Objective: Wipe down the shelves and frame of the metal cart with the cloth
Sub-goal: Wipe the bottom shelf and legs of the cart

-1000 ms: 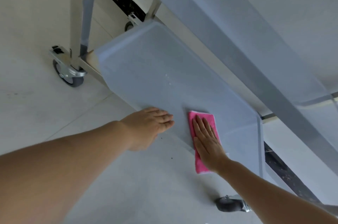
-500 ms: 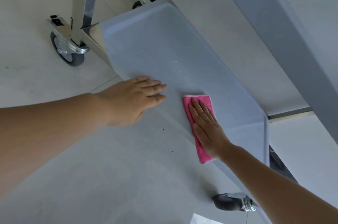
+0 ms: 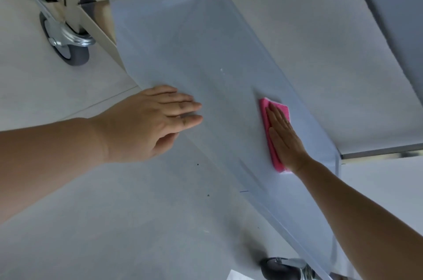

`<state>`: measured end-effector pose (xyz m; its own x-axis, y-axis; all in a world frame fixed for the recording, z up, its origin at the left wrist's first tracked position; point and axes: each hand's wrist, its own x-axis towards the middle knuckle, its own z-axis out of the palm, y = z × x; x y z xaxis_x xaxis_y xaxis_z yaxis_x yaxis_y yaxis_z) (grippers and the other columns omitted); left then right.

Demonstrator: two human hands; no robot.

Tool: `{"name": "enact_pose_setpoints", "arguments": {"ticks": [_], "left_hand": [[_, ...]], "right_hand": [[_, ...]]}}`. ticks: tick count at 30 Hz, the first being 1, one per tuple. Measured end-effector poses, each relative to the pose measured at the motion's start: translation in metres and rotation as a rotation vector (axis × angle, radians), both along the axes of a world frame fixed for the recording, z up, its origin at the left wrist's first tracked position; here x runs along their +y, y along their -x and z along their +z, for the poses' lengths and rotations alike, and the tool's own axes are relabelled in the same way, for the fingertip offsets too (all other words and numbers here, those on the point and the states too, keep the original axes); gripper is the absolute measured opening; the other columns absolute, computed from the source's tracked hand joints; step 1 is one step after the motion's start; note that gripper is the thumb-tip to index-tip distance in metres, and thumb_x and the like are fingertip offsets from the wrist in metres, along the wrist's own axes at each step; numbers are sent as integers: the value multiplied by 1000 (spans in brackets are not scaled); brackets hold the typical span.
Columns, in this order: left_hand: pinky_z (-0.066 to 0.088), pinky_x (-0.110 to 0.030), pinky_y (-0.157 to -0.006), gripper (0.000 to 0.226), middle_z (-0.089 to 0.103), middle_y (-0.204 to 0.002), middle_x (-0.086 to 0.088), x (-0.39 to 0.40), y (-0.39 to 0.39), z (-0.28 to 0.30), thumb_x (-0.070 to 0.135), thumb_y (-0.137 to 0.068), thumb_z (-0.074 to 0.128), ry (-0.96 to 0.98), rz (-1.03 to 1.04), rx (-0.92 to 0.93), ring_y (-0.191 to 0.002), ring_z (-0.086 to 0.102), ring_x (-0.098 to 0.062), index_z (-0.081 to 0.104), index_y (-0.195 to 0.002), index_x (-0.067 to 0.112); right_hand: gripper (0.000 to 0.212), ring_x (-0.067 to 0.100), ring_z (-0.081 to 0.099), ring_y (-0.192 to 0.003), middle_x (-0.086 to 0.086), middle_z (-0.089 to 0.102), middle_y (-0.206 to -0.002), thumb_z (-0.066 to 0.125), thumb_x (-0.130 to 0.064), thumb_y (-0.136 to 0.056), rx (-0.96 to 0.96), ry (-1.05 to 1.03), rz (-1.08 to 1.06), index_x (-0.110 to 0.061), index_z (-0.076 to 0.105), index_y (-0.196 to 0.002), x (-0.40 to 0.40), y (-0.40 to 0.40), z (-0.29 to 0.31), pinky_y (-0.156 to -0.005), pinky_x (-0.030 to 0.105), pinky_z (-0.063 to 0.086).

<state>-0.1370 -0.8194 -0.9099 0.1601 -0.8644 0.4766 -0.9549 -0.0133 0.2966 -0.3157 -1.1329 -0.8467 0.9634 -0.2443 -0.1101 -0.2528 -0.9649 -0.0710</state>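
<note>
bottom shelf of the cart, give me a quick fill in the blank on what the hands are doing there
1. The cloth under the right hand is ____ in colour.
2. The left hand lies flat with ____ under it but the bottom shelf.
3. The caster wheel by the shelf's far corner stands on the ____.

Missing words: pink; nothing; floor

Floor point(image 3: 57, 87): big pale grey tiles, smooth and a bit shiny.
Tile line point(image 3: 109, 99): a thin line runs across the floor on the left side.
Specks point(image 3: 198, 164): a few tiny dark dots lie on the floor.
Light: soft and even, with a faint shadow low down.
</note>
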Motion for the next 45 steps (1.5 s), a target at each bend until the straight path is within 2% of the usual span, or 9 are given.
{"name": "enact_pose_setpoints", "arguments": {"ticks": [7, 11, 16, 23, 27, 33, 38, 42, 45], "left_hand": [[31, -37, -102, 38, 56, -130, -2, -4, -1, -6, 26, -92, 39, 64, -4, 35, -119, 53, -23, 58, -123, 19], [31, -36, -101, 37, 58, -127, -2, -6, 0, -6, 25, -91, 39, 80, 5, 55, -118, 54, -23, 60, -121, 19], [29, -35, -99, 37, 60, -125, -2, -6, -1, -5, 24, -90, 39, 75, 1, 49, -115, 56, -24, 62, -118, 19], [30, -35, -98, 37, 62, -123, -2, -6, 1, -3, 23, -89, 39, 71, 18, 83, -114, 57, -24, 64, -115, 19], [30, -35, -97, 36, 63, -121, -2, -7, 1, -1, 23, -89, 39, 76, 13, 101, -112, 58, -24, 65, -114, 19], [32, -34, -96, 35, 63, -121, -1, -9, -1, -3, 23, -88, 42, 72, -2, 111, -112, 58, -23, 65, -114, 19], [33, -33, -94, 35, 65, -118, -3, -9, 0, 1, 24, -88, 42, 89, -13, 123, -108, 60, -23, 68, -110, 17], [32, -32, -94, 30, 66, -115, -9, -9, 0, 8, 21, -82, 60, 99, 25, 207, -103, 63, -27, 68, -107, 8], [23, -23, -100, 52, 53, -132, -10, -9, 1, 15, 14, -75, 74, 68, 79, 393, -115, 53, -27, 56, -124, 7]], "right_hand": [[56, 38, 14, -141, 9, 8, -155, 22, -33, -99, 81, 106, -113, 6, 19, -139, -57, -20, -2, -117, 44, 13], [75, 55, 25, -129, 40, 23, -140, 22, -45, -94, 155, 216, 13, 22, 29, -128, -87, -27, -5, -109, 55, 22], [50, 20, 5, -144, 8, 8, -156, 28, -16, -100, 47, 127, -346, -6, 11, -146, -100, -57, -13, -116, 28, 1], [52, 23, 4, -144, 10, 8, -156, 31, -17, -99, 84, 107, -373, -4, 10, -146, -88, -67, -12, -118, 37, 4], [58, 29, 4, -144, 16, 7, -155, 41, -12, -96, 76, 98, -203, -1, 10, -144, -55, -71, -11, -118, 38, 3], [58, 19, -2, -144, 7, 1, -156, 10, -31, -91, 56, 98, -83, -13, 4, -146, 24, -66, -10, -118, 34, -1], [50, 15, -2, -143, -3, 2, -152, 22, -28, -95, 28, 8, 87, -20, 1, -140, 99, -45, -4, -118, 33, -1], [50, 12, -6, -143, -6, 0, -150, 18, -30, -95, 31, -14, 140, -18, 2, -141, 129, -36, -1, -118, 35, -1], [52, 7, -10, -142, -10, -3, -151, 17, -32, -95, 45, -37, 194, -18, 2, -143, 147, -33, -1, -118, 32, -4]]}}
